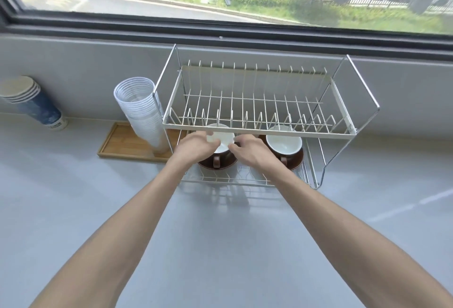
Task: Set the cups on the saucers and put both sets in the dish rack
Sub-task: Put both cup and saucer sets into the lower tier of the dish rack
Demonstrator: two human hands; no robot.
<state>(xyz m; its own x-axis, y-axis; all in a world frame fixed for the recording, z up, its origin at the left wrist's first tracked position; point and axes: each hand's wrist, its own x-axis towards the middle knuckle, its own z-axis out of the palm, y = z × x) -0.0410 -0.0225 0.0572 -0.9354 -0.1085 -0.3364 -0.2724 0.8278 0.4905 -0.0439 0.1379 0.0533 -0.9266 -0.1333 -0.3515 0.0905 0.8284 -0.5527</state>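
Two brown cups with white insides stand on brown saucers on the lower shelf of the wire dish rack. The left cup sits on its saucer, handle facing me. My left hand touches its left side and my right hand its right side, fingers curled at the rim. The right cup rests on its saucer, untouched, just right of my right wrist. The rack's upper tier hides the far parts of both cups.
A stack of clear plastic cups stands on a wooden tray left of the rack. Stacked paper cups lean at the far left. A grey wall and a window run behind the rack, grey countertop below my arms.
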